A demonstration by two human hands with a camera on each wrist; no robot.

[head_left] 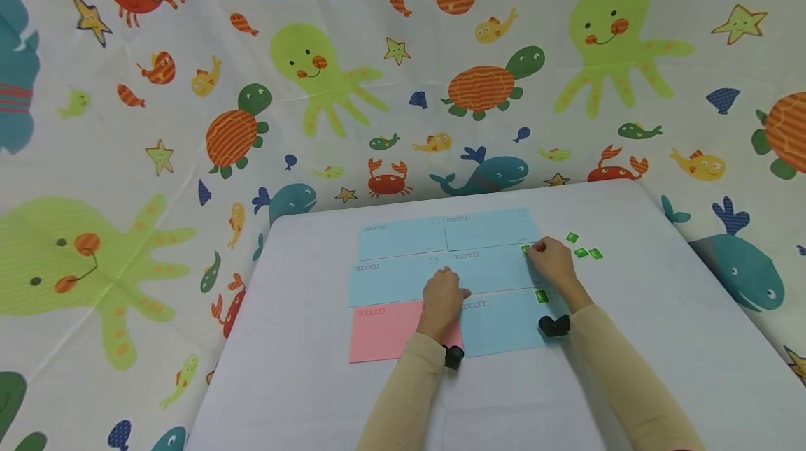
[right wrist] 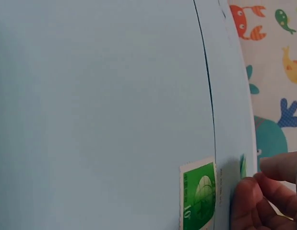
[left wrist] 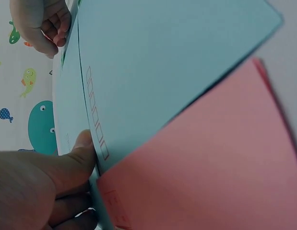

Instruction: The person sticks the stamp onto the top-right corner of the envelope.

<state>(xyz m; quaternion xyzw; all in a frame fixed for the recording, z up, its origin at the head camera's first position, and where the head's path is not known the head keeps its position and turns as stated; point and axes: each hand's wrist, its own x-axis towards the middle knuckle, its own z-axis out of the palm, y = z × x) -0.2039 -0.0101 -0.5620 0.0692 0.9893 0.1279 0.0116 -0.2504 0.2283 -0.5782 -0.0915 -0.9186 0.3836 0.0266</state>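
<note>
My right hand (head_left: 554, 262) pinches the edge of a green stamp (head_left: 525, 250) at the right end of the middle-right blue envelope (head_left: 491, 270). In the right wrist view, thumb and forefinger meet beside that stamp (right wrist: 243, 165), partly covering it. Another green stamp (head_left: 541, 296) lies flat at the upper right of the lower-right blue envelope (head_left: 504, 328); the right wrist view shows its white perforated edge (right wrist: 198, 196). My left hand (head_left: 443, 301) rests with its fingertips on the middle row of envelopes, thumb spread to the right, above the pink envelope (head_left: 384, 332).
Two more blue envelopes (head_left: 403, 240) make up the back row, and another blue envelope (head_left: 384, 282) lies middle left. Several loose green stamps (head_left: 581, 252) lie on the white table (head_left: 655, 339) to the right. A printed cloth (head_left: 415, 38) hangs behind the table.
</note>
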